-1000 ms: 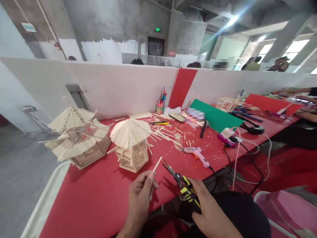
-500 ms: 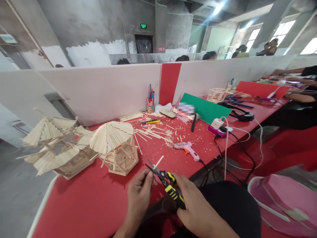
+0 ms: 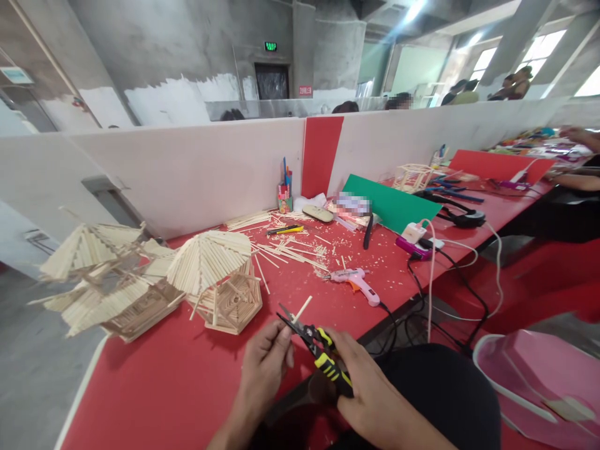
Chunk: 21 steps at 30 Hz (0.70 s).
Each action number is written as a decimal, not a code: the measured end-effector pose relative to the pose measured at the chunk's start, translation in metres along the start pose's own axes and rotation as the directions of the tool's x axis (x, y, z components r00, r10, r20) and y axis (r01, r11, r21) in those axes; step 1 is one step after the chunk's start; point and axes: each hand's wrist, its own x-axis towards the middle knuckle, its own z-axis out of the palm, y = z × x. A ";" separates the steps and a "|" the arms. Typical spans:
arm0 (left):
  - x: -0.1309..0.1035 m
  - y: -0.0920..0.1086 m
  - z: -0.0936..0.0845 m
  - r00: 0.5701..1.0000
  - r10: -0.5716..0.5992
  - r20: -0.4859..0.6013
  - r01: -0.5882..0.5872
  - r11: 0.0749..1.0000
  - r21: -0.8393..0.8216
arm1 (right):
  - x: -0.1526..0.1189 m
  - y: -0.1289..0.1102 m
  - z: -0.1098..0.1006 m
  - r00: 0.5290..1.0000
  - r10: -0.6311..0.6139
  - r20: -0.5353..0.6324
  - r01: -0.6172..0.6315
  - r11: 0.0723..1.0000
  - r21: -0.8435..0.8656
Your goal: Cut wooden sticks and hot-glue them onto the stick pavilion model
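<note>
My right hand [image 3: 363, 381] is closed round the black and yellow handles of a cutting tool [image 3: 328, 362]. Its blades are parted and point up and left, with a short wooden stick [image 3: 302, 309] at them. Close to the blade tips, my left hand [image 3: 269, 353] has thumb and fingers pinched together; what they hold is too small or hidden to tell. Beyond my hands a pink glue gun [image 3: 356, 282] lies on the red table [image 3: 173, 387]. To the left stand a stick model with a pointed roof [image 3: 209, 265] and a larger stick model [image 3: 117, 300].
Loose sticks [image 3: 290, 253] and chips lie mid-table near a yellow cutter [image 3: 285, 230]. Behind are a pen holder [image 3: 285, 201], a glasses case [image 3: 317, 214] and a green board [image 3: 391, 203]. Cables hang from a purple power strip [image 3: 412, 248]; a pink bin [image 3: 544, 381] is lower right.
Both hands and the cutting tool hold nearly the same pose. The view has shifted slightly. At the far right, another person's arms have moved.
</note>
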 end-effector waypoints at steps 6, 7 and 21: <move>-0.002 0.009 0.000 0.952 -0.238 0.191 0.289 0.905 -0.313 | -0.001 0.004 -0.008 0.994 0.020 0.111 -0.022 1.000 0.018; -0.003 0.010 0.000 0.944 -0.249 0.217 0.312 0.888 -0.339 | -0.002 0.004 -0.008 0.992 0.022 0.124 -0.024 1.000 0.014; 0.000 0.006 -0.002 0.966 -0.226 0.128 0.258 0.892 -0.371 | -0.001 -0.002 -0.011 0.993 0.040 0.107 -0.051 0.993 0.103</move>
